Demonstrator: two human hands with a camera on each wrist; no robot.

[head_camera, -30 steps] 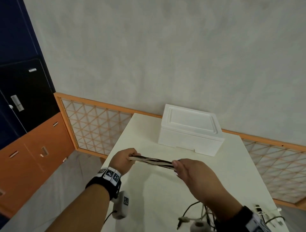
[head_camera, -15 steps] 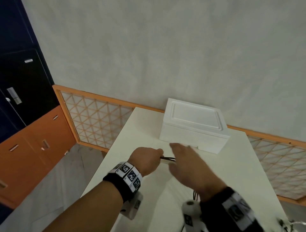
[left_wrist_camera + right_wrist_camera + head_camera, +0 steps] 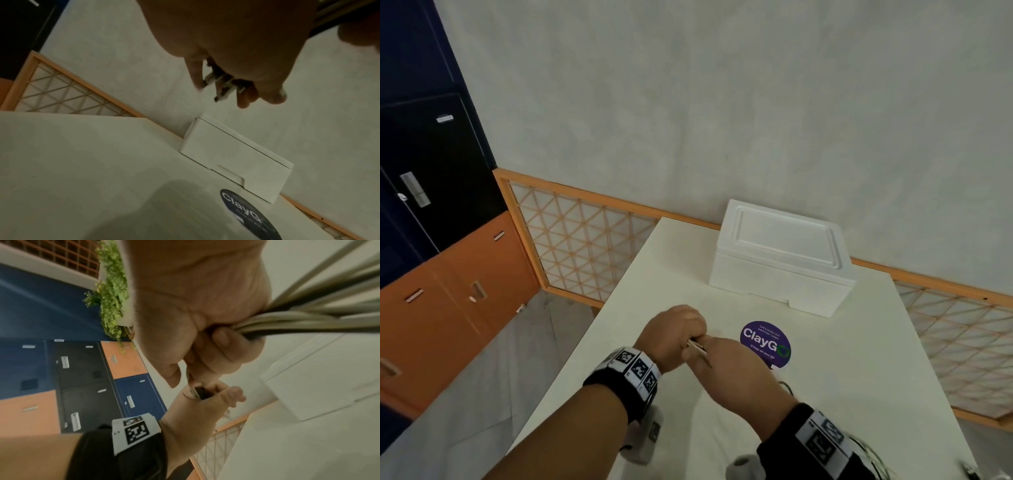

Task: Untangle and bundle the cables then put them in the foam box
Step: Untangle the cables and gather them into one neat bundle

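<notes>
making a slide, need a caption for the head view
Both hands grip a cable bundle above the table, before a closed foam box.

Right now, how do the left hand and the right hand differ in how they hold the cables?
The left hand grips the cable bundle near its plug ends, farther from the body; the right hand grips it closer in, with the cables trailing away. Both curl around the same bundle above the table.

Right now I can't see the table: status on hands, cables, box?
Both hands gripping the cable bundle: left hand, right hand, close together. Foam box lid on, blocking drop-in.
</notes>
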